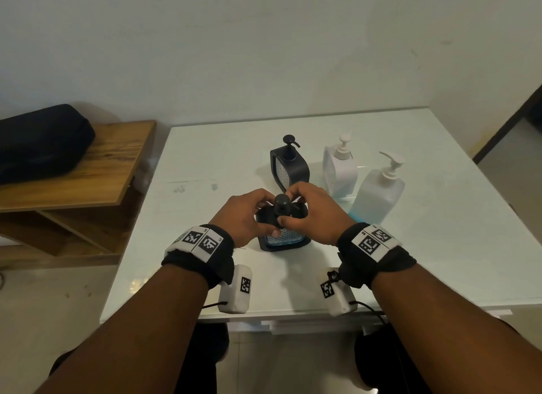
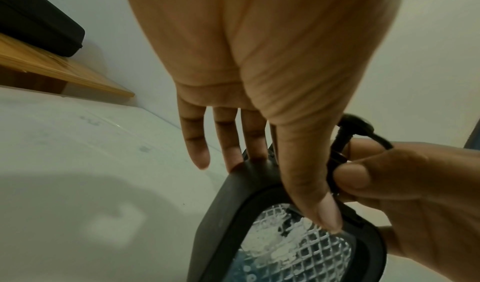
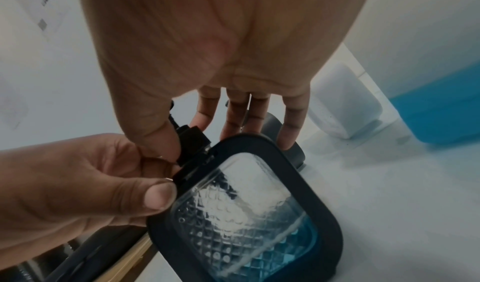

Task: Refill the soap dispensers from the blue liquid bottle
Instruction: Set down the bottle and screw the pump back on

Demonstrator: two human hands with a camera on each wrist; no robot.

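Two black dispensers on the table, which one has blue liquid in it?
The near black dispenser, held by both hands, shows blue liquid at its bottom. The far black dispenser by the white bottle shows none.

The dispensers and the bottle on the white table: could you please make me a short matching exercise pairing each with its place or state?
Things:
1. near black dispenser
2. far black dispenser
3. white dispenser
4. blue liquid bottle

States:
a. farthest right, blue liquid low inside
b. held by the left hand and right hand
c. opaque, beside the far black one
d. untouched behind the hands

Pairs: 1-b, 2-d, 3-c, 4-a
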